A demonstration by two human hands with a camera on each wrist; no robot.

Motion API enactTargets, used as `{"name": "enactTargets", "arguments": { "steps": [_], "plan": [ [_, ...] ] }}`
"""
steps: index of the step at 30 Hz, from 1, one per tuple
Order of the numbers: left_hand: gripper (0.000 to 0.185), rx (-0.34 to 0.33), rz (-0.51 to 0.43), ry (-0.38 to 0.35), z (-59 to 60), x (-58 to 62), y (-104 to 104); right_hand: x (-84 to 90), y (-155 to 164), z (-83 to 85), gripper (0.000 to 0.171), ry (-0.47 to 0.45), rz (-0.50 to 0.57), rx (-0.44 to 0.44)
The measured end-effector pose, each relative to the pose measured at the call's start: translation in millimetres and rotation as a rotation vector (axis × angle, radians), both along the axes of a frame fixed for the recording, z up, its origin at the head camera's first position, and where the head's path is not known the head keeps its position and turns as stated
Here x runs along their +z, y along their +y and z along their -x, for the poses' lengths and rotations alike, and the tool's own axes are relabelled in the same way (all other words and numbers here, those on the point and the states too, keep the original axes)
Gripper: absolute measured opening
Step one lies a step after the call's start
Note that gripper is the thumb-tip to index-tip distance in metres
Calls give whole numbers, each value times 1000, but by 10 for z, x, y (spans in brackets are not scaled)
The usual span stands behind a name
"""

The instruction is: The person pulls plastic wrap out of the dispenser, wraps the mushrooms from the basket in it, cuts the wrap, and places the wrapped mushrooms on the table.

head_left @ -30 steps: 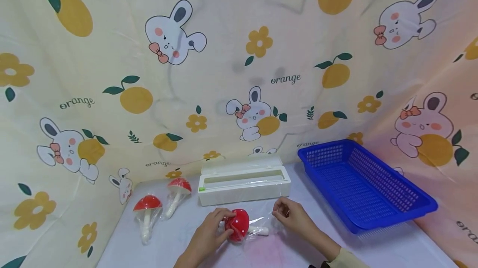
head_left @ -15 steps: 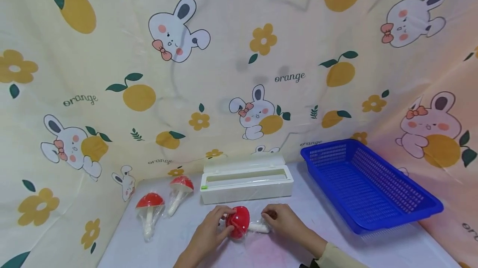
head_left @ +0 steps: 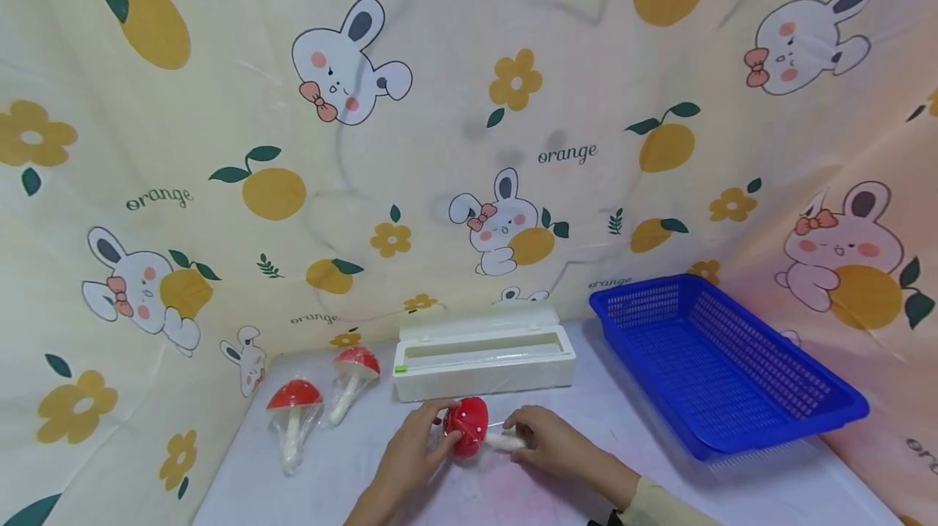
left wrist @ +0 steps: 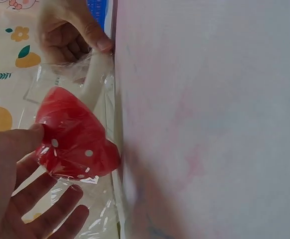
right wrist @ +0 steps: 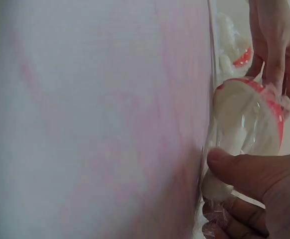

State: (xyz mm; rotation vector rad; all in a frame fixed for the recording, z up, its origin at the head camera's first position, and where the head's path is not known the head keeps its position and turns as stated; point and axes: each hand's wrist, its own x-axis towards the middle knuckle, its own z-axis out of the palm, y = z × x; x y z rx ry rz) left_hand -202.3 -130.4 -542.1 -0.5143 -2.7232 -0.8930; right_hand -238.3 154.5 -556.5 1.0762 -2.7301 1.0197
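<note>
A red toy mushroom (head_left: 466,426) with white dots lies on its side on the white surface (head_left: 659,477), near the front edge and just in front of a cream box (head_left: 484,363), with clear plastic wrap (left wrist: 65,79) loose around it. The left hand (head_left: 410,453) holds the red cap, thumb on one side and fingers (left wrist: 45,209) spread and slightly bent on the other; in the head view the cap half hides those fingers. The right hand (head_left: 545,440) pinches the white stem (head_left: 501,442) between thumb and curled fingers (right wrist: 249,174), so that most of the stem is covered and only a short stretch shows between the hands. The wrap is hard to make out from above and shows only as glints and creases in the wrist views, where its edges cannot be traced. To the left, well apart, two more wrapped red mushrooms (head_left: 293,412) lie on the surface, near the patterned cloth (head_left: 220,103) of rabbits and oranges that hangs behind. To the right stands a blue mesh basket (head_left: 828,420), tilted against the cloth. Both forearms are cut off by the bottom edge of the head view.
</note>
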Motion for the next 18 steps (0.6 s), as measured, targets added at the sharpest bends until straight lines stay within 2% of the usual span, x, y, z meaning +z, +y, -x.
{"name": "enactTargets", "arguments": {
  "steps": [4,11,14,18],
  "plan": [
    [47,36,-60,-33,49,-6,18,50,-7,-16,34,-13,-23,-47],
    [40,71,-244,-116,175,-25,21,54,-26,-13,39,262,-77,-64],
    [37,84,-296,-128,225,-20,42,49,-32,-3,39,328,-71,-81],
    [35,93,-357,-114,289,2,72,55,-35,17,36,359,-43,-102]
  ]
}}
